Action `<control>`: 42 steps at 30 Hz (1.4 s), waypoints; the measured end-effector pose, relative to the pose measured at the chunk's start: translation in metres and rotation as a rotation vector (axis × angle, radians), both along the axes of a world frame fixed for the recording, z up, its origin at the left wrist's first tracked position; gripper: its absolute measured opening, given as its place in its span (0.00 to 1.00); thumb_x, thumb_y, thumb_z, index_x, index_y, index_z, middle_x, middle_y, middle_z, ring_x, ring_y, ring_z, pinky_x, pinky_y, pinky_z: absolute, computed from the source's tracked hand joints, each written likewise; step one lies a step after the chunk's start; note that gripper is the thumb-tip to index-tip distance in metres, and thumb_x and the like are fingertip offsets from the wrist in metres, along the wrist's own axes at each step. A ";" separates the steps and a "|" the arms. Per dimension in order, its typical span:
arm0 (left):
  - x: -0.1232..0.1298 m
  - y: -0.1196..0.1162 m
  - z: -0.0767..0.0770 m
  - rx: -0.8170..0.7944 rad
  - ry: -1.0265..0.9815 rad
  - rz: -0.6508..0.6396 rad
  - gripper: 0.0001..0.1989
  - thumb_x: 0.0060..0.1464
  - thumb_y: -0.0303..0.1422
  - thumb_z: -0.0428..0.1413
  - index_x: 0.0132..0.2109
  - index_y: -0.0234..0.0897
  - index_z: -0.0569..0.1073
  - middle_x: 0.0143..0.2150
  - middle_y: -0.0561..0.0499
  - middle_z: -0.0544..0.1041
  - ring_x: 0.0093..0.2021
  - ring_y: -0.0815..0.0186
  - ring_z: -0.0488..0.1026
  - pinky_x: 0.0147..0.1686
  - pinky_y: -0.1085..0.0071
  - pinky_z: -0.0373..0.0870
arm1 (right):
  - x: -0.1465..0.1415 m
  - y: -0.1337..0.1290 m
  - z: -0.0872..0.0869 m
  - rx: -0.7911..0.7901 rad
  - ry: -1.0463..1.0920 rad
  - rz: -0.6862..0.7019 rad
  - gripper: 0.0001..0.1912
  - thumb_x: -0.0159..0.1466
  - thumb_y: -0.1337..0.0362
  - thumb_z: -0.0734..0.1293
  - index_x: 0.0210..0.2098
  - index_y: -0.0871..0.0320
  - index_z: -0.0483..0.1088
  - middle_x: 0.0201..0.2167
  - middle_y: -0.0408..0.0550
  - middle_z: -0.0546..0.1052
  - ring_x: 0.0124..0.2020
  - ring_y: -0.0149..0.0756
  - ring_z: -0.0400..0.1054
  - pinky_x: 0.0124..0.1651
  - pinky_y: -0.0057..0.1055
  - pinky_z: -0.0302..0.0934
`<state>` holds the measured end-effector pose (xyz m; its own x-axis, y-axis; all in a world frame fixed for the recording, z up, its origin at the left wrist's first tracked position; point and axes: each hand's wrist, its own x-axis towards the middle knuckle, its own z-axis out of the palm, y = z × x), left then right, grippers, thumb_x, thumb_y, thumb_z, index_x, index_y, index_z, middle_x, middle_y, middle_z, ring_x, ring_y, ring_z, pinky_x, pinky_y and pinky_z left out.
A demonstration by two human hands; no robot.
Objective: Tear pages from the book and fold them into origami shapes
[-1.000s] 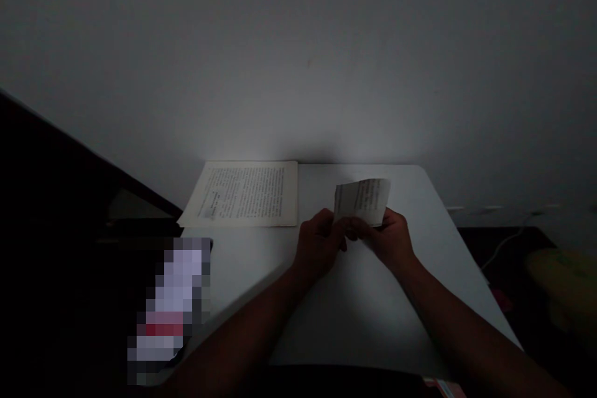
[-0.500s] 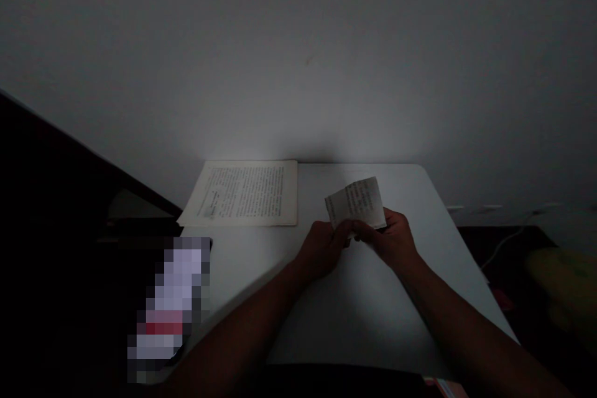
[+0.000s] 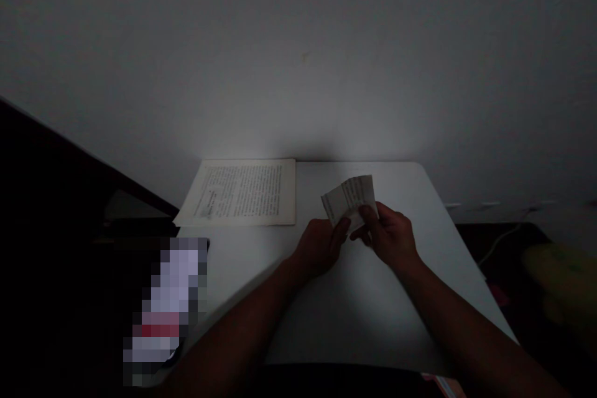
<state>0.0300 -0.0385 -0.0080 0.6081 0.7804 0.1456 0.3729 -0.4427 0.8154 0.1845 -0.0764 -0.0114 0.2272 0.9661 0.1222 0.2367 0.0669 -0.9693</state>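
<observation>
A small folded piece of printed paper (image 3: 347,200) is held up above the white table (image 3: 373,317), between both hands. My left hand (image 3: 319,245) pinches its lower left part, thumb on the near face. My right hand (image 3: 392,233) grips the right side, with the thumb pressed on the printed face and the other fingers partly behind it. A crease runs down the paper near its middle. To the left of the hands, a stack of printed sheets (image 3: 247,193) lies flat at the table's back left corner.
A phone-like object with a pixelated screen (image 3: 172,292) stands at the table's left edge. Behind the table rises a pale wall (image 3: 303,62). At the right are a white cable (image 3: 504,236) and a dim yellowish object (image 3: 559,280). The room is dark.
My right thumb has moved away from the left thumb, up and onto the paper's right part. The paper now bends more at its crease.
</observation>
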 end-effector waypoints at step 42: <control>0.004 -0.003 -0.012 -0.056 -0.044 0.159 0.27 0.62 0.45 0.36 0.25 0.35 0.67 0.17 0.52 0.65 0.20 0.70 0.62 0.21 0.73 0.56 | -0.002 0.007 0.000 -0.010 0.167 -0.062 0.18 0.52 0.56 0.72 0.38 0.60 0.71 0.19 0.43 0.74 0.19 0.32 0.69 0.24 0.30 0.64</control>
